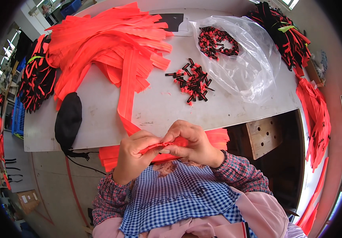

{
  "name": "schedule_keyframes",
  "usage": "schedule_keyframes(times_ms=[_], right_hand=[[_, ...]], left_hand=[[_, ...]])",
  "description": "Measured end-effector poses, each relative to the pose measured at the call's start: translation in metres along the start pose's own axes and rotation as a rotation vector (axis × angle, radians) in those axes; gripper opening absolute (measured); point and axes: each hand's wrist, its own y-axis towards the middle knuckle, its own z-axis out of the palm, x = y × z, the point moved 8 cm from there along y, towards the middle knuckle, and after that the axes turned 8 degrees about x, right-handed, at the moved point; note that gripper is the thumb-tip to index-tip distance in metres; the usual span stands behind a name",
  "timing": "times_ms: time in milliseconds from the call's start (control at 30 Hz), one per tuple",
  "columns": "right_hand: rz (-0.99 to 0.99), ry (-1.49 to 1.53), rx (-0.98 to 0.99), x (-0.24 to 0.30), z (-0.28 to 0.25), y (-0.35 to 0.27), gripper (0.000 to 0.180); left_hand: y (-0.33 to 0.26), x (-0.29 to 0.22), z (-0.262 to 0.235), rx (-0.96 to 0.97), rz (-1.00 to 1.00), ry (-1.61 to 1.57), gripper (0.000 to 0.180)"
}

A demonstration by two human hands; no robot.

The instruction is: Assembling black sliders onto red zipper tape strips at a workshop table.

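White worktop [95, 133] in a workshop, scuffed near the front edge, loaded with zip stock. Progress: looks partway through one length of orange-red zipper tape [127, 97], running from the heap of zipper tapes [95, 43] at back left, down over the front edge into the pinch. Plenty left, judging by that heap, plus a loose pile of black zip pulls [197, 81] and a ring of zip pulls [207, 43] by the clear plastic bag [258, 67]. Tied black-and-orange bundles at left [36, 79] and right rear [280, 35]: done or waiting, can't tell. Grip: left hand [137, 148] and right hand [193, 142] both closed thumb to forefinger on the tape, nearly touching, just off the worktop edge, above a blue-checked apron [175, 194]. Slider at the pinch: can't tell, hidden by the hands. Tape look: long, narrow, flat, lengthwise line down the middle, slight bend on the way down, bunched and creased where held. More orange tape stacked [218, 139] beneath the hands.
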Motion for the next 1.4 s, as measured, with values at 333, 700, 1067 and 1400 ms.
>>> schedule_keyframes(times_ms=[333,700,1067,1400], right_hand=[[-0.037,-0.051,-0.015,0.004,0.002,-0.004,0.020],[-0.041,-0.009,0.021,-0.003,0.004,-0.004,0.018],[-0.048,0.078,0.068,-0.008,0.011,-0.003,0.021],[0.391,0.567,0.016,-0.066,0.030,-0.032,0.019]], left_hand=[[-0.001,0.009,0.005,0.016,-0.011,-0.149,0.017],[0.002,0.012,0.008,0.052,-0.046,-0.202,0.018],[0.003,0.018,0.013,0.080,-0.064,-0.271,0.017],[-0.020,0.063,0.048,0.127,-0.329,-0.511,0.016]])
